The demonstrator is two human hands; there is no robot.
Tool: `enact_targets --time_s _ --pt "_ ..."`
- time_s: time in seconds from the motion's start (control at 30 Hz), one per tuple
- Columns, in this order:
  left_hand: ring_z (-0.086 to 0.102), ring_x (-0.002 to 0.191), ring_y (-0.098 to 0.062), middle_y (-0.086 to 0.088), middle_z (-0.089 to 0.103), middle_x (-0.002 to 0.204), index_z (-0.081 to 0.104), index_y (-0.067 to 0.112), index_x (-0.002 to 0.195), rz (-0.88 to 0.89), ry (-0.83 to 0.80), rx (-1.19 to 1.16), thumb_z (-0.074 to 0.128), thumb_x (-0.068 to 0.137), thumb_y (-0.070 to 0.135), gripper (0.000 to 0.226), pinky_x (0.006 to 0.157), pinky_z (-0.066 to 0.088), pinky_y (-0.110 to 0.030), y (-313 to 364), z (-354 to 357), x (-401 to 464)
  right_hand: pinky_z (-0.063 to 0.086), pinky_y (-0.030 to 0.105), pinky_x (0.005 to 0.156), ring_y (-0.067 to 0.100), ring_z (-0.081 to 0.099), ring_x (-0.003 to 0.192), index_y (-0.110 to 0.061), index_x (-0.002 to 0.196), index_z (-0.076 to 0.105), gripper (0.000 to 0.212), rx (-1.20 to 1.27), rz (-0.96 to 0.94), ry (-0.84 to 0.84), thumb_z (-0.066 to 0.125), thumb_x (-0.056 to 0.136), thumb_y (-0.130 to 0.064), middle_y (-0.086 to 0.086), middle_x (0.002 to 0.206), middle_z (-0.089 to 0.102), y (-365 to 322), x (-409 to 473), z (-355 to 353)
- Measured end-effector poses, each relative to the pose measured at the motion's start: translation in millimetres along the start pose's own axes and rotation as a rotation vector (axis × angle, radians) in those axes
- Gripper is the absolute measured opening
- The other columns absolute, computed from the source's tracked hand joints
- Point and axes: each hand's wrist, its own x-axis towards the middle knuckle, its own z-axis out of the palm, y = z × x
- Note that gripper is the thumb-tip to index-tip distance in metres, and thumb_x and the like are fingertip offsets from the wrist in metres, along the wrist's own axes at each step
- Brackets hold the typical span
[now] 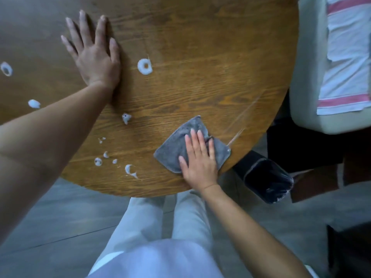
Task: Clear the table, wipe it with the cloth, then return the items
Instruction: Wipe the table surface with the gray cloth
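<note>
You are pressing the grey microfibre cloth (181, 146), soft, limp and prone to bunching, under your right hand (198, 159) with fingers straight at the counter's (200, 77) near-right edge; your left hand (94, 55) is lying flat, fingers spread.

Brown wood-grain table (200, 77) dotted with white foam blobs (145, 66); grey cloth (174, 149); white towel (347, 57) with pink stripes, upper right

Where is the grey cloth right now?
In the head view, the grey cloth lies flat on the round wooden table near its right front edge, pressed under the right hand, right of the white foam blobs.
</note>
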Motion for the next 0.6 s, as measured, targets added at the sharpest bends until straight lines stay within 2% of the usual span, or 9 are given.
enact_targets --time_s 0.07,0.13,0.17,0.23,0.3,0.4,0.53,0.6 --pt "0.002 0.160 -0.037 -0.002 0.009 0.174 0.028 0.042 0.159 -0.001 -0.003 -0.015 0.026 0.103 0.052 0.057 0.127 -0.001 -0.058 -2.1 -0.4 0.4 0.015 0.056 0.128 0.030 0.018 0.159 -0.005 0.162 0.026 0.072 -0.068 0.111 0.100 0.044 0.104 -0.044 0.017 0.169 0.022 53.2 45.5 -16.8" --pt "0.002 0.160 -0.037 -0.001 0.009 0.174 0.028 0.042 0.159 0.001 0.008 -0.011 0.026 0.103 0.052 0.057 0.127 -0.001 -0.058 -2.0 0.5 -1.0 0.016 0.057 0.127 0.033 0.018 0.159 -0.002 0.162 0.025 0.072 -0.093 0.345 0.183 0.038 0.105 -0.045 0.019 0.170 0.021 109.8 93.6 -37.9" --pt "0.003 0.160 -0.037 -0.001 0.010 0.174 0.028 0.042 0.159 0.000 0.011 -0.002 0.026 0.103 0.052 0.057 0.127 -0.001 -0.058 -1.6 1.1 -1.0 0.017 0.058 0.126 0.033 0.017 0.159 -0.001 0.162 0.023 0.072 -0.083 0.434 0.218 0.037 0.106 -0.045 0.020 0.170 0.020 124.9 108.8 -46.5" --pt "0.003 0.160 -0.037 -0.001 0.010 0.174 0.029 0.042 0.159 -0.001 0.005 0.004 0.026 0.102 0.052 0.057 0.127 0.000 -0.058 -1.6 1.1 -0.5 0.018 0.057 0.125 0.033 0.014 0.159 0.000 0.162 0.020 0.071 -0.032 0.533 0.261 0.035 0.107 -0.043 0.020 0.170 0.017 112.2 107.0 -47.6" --pt "0.003 0.160 -0.037 -0.001 0.010 0.174 0.029 0.042 0.159 -0.006 0.008 0.012 0.026 0.102 0.052 0.058 0.127 0.000 -0.059 -1.6 2.3 -0.1 0.015 0.057 0.127 0.033 0.009 0.160 0.000 0.162 0.017 0.073 -0.007 0.500 0.221 0.037 0.106 -0.041 0.021 0.171 0.011 53.6 58.9 -27.7" --pt "0.003 0.160 -0.037 -0.001 0.009 0.174 0.028 0.041 0.159 -0.007 0.002 -0.008 0.026 0.102 0.052 0.058 0.127 -0.001 -0.059 -1.6 1.6 1.3 0.011 0.055 0.129 0.031 0.005 0.161 -0.004 0.163 0.020 0.078 0.043 0.229 0.039 0.049 0.100 -0.040 0.019 0.171 0.012 -31.5 -21.4 6.6" --pt "0.003 0.160 -0.036 -0.001 0.009 0.174 0.029 0.042 0.159 -0.012 0.006 0.002 0.026 0.102 0.052 0.058 0.127 -0.001 -0.058 -0.9 2.3 1.4 0.008 0.053 0.129 0.028 0.016 0.159 -0.007 0.161 0.025 0.079 0.027 0.035 0.027 0.055 0.098 -0.045 0.015 0.169 0.021 -11.5 -11.6 10.7" --pt "0.003 0.160 -0.037 -0.002 0.010 0.174 0.028 0.041 0.159 -0.007 0.011 0.004 0.026 0.102 0.052 0.058 0.127 0.000 -0.059 -0.6 3.4 0.4 0.010 0.054 0.129 0.029 0.019 0.159 -0.008 0.161 0.028 0.076 -0.013 0.115 0.097 0.052 0.099 -0.045 0.015 0.169 0.023 22.6 16.1 -1.1"
